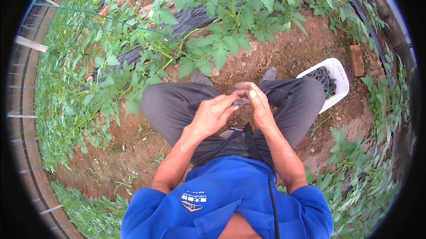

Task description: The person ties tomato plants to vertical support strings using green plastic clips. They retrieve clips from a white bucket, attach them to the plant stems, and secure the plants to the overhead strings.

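Observation:
Between my knees, my left hand [215, 110] is closed around one end of a small, narrow dark grey object [241, 101]; its kind cannot be told. My right hand [255, 100] touches the other end, its thumb raised against it and its fingers slightly blurred. Beyond my right knee, a white plastic tub [342, 87] stands on the soil, holding a tangle of dark clips or cords [324, 80]. Leafy tomato plants [226, 44] grow just past my feet.
Black plastic sheeting [196, 19] runs under the plants. A green string [109, 18] stretches over them at upper left. A brick [356, 60] lies beyond the tub. More plants [352, 149] stand at lower right. Bare reddish soil [123, 152] surrounds my legs.

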A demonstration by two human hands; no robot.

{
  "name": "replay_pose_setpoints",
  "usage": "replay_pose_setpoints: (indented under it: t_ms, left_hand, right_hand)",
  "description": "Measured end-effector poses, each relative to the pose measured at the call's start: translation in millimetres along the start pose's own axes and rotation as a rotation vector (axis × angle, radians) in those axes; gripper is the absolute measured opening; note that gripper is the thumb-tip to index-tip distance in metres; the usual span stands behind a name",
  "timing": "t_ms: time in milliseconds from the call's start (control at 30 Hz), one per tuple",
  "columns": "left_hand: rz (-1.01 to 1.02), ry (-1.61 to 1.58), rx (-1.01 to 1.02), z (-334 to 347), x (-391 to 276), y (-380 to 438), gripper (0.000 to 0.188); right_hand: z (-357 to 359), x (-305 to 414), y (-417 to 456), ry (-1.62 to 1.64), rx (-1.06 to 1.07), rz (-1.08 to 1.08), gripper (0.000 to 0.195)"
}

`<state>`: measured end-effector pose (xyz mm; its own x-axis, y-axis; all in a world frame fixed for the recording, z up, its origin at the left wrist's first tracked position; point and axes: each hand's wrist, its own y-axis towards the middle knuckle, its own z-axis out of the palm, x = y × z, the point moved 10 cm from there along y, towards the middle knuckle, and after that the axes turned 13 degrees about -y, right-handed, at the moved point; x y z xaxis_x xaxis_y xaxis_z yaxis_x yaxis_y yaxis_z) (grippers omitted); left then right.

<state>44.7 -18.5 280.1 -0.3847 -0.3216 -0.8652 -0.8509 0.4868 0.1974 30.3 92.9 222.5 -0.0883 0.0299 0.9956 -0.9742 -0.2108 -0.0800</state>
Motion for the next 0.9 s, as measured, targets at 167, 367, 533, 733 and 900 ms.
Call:
replay_pose_setpoints:
  t_ms: [167, 367, 533, 733, 900]
  left_hand:
    - [-0.022, 0.227, 0.244, 1.4, 1.2, -9.3, 0.026]
    - [0.001, 0.276, 0.254, 0.2, 4.7, -12.4, 0.03]
    - [0.034, 0.26, 0.243, 3.0, 7.6, -13.8, 0.03]
    - [0.117, 0.214, 0.013, -30.2, 3.3, -19.0, 0.029]
    - [0.115, -0.314, -1.024, -154.6, 14.6, -46.4, 0.057]
  right_hand:
    - [6.1, -13.9, -4.1, -0.414, 0.228, 0.2, 0.052]
    - [10.9, -28.9, -18.5, -0.406, 0.351, 0.347, 0.049]
    - [4.6, -41.3, -24.3, -0.461, 0.317, 0.389, 0.048]
    - [7.5, -41.7, -26.9, -0.482, 0.387, 0.38, 0.045]
    - [-19.7, -25.1, -12.7, -0.466, 0.152, 0.237, 0.036]
